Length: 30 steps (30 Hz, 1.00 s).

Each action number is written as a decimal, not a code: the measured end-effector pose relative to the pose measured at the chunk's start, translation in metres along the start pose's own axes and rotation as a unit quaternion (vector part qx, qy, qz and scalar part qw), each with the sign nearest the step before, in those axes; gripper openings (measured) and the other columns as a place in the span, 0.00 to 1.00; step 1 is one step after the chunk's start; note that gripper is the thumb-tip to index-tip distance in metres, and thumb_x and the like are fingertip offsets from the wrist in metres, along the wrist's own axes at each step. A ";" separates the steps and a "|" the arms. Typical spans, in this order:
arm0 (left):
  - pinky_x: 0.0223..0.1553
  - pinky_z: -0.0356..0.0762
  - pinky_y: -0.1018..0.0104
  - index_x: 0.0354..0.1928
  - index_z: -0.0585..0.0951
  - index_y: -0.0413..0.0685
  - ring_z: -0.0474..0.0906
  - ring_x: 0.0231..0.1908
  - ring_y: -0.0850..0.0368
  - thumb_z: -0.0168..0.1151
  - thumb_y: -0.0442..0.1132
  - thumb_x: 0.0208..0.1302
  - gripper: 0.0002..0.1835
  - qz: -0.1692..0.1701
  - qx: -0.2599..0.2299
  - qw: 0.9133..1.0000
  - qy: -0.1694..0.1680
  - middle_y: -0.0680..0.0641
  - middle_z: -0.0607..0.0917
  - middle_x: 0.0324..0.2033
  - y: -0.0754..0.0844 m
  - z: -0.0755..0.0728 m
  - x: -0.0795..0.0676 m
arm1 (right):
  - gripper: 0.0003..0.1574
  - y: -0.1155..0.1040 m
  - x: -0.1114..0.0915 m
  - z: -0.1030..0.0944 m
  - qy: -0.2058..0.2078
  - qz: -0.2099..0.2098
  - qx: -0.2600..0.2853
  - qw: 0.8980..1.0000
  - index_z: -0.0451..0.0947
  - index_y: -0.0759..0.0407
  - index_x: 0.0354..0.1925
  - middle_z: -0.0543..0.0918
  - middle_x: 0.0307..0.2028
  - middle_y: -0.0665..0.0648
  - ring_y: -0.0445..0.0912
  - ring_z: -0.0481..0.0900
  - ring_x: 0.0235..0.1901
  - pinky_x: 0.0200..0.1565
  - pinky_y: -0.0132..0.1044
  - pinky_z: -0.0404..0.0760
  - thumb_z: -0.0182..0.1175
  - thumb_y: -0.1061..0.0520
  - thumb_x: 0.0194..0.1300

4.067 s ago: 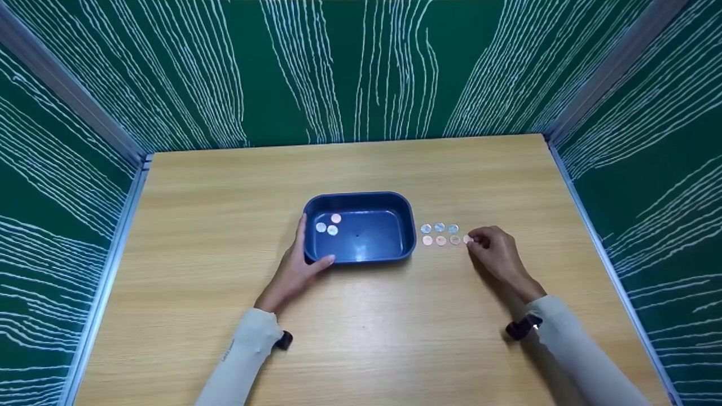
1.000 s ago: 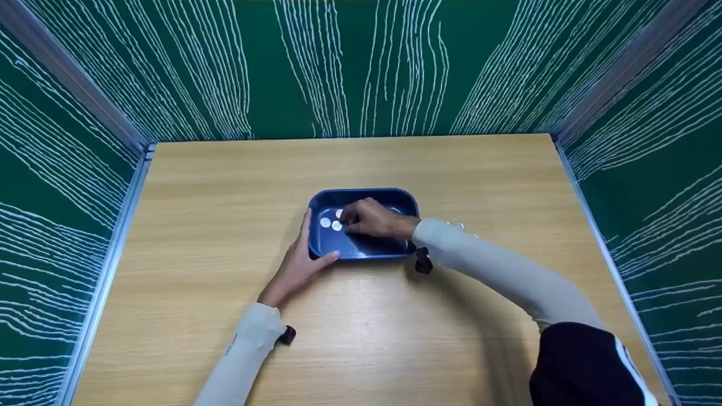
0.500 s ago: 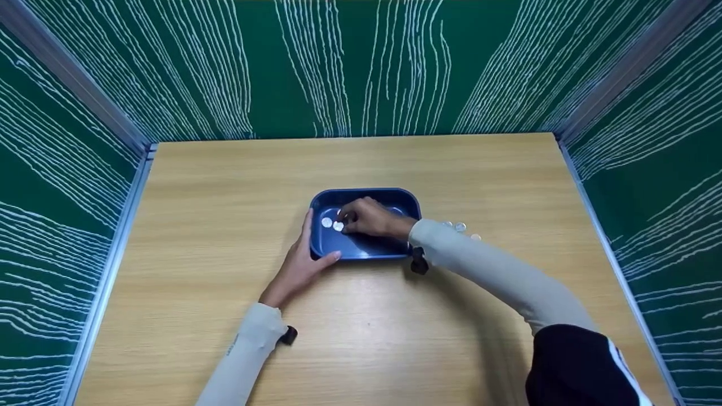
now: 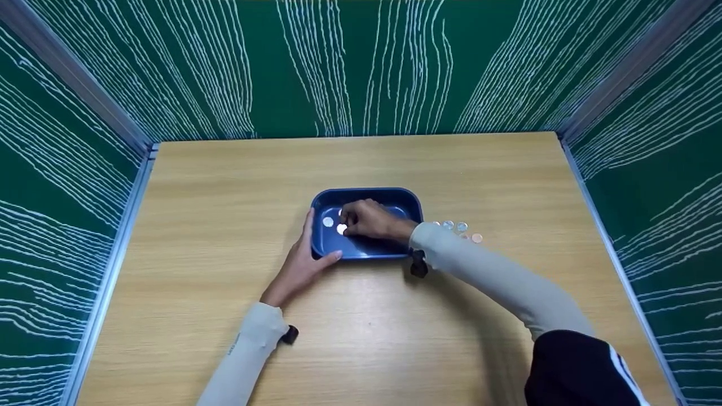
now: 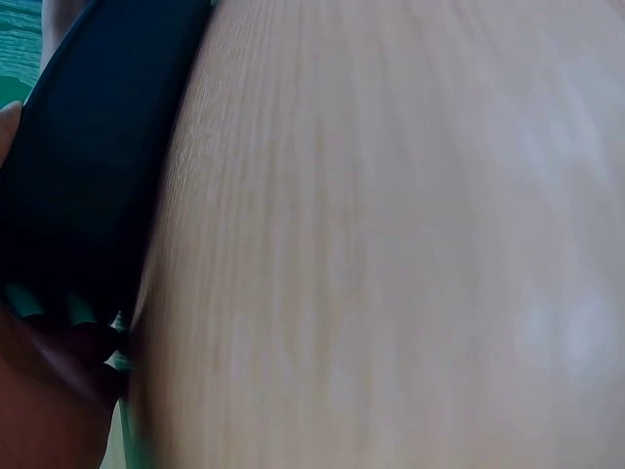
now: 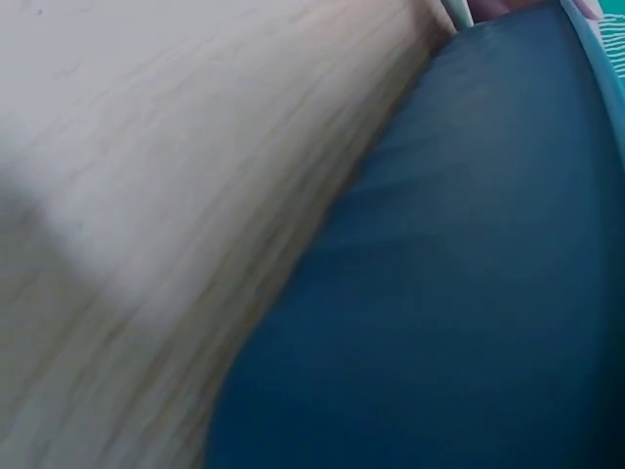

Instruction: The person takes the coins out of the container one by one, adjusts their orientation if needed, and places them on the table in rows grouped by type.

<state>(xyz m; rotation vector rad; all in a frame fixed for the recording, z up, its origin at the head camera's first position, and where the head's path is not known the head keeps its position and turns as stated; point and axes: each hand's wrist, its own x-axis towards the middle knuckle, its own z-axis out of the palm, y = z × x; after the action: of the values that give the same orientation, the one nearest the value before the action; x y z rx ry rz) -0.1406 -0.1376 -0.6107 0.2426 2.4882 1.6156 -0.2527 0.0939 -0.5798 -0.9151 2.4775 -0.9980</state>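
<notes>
Item: my left hand [image 4: 299,259], grasping the blue tray [image 4: 366,189] at its left end, thumb over the near rim, other fingers along the left wall. Item: my right hand [image 4: 369,219], inside the tray, fingers bent, tips at a pale coin [image 4: 342,229] (whether I pinch it, I cannot tell). Item: tray, about midway between the table's [image 4: 225,186] left and right edges, toward its far edge. Item: second coin [image 4: 328,222] in the tray, near its left wall; a third, partly covered by my right fingers. Item: loose coins [image 4: 462,226], grouped beyond the tray's right end toward the table's right edge, some behind my right sleeve [image 4: 496,276]. Item: small dark lettering on my left sleeve [image 4: 242,352], illegible
</notes>
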 end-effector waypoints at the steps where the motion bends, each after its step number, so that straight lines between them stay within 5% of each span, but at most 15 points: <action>1: 0.80 0.59 0.38 0.91 0.37 0.68 0.58 0.83 0.39 0.77 0.56 0.70 0.65 0.002 0.000 1.000 0.000 0.42 0.52 0.88 0.000 0.000 0.000 | 0.10 0.000 -0.001 0.001 0.003 -0.004 0.003 1.000 0.88 0.60 0.43 0.88 0.32 0.52 0.41 0.82 0.33 0.38 0.37 0.79 0.79 0.60 0.66; 12: 0.80 0.60 0.38 0.91 0.36 0.72 0.59 0.82 0.40 0.77 0.56 0.70 0.65 -0.007 -0.008 1.000 0.001 0.43 0.51 0.88 0.000 0.000 0.000 | 0.06 -0.004 -0.014 0.003 0.004 -0.044 0.018 0.999 0.85 0.63 0.42 0.90 0.34 0.55 0.41 0.84 0.34 0.40 0.36 0.82 0.73 0.66 0.69; 23: 0.78 0.63 0.36 0.91 0.37 0.73 0.61 0.81 0.37 0.77 0.57 0.70 0.65 -0.008 -0.009 1.000 -0.002 0.41 0.52 0.88 0.000 0.001 0.000 | 0.08 -0.017 -0.042 -0.014 0.027 0.010 0.154 0.988 0.86 0.64 0.46 0.90 0.39 0.57 0.45 0.85 0.38 0.43 0.34 0.85 0.72 0.68 0.70; 30: 0.77 0.65 0.37 0.91 0.36 0.71 0.63 0.80 0.36 0.77 0.56 0.70 0.65 -0.007 -0.009 1.000 0.001 0.39 0.53 0.88 0.002 0.002 0.001 | 0.09 -0.024 -0.061 -0.025 0.047 0.028 0.183 0.982 0.86 0.63 0.48 0.88 0.40 0.57 0.47 0.85 0.40 0.45 0.33 0.84 0.70 0.69 0.70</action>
<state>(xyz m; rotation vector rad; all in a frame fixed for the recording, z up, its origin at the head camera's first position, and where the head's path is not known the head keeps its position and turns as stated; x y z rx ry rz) -0.1408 -0.1346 -0.6096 0.2214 2.4695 1.6330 -0.2096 0.1338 -0.5423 -0.6894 2.2657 -1.4438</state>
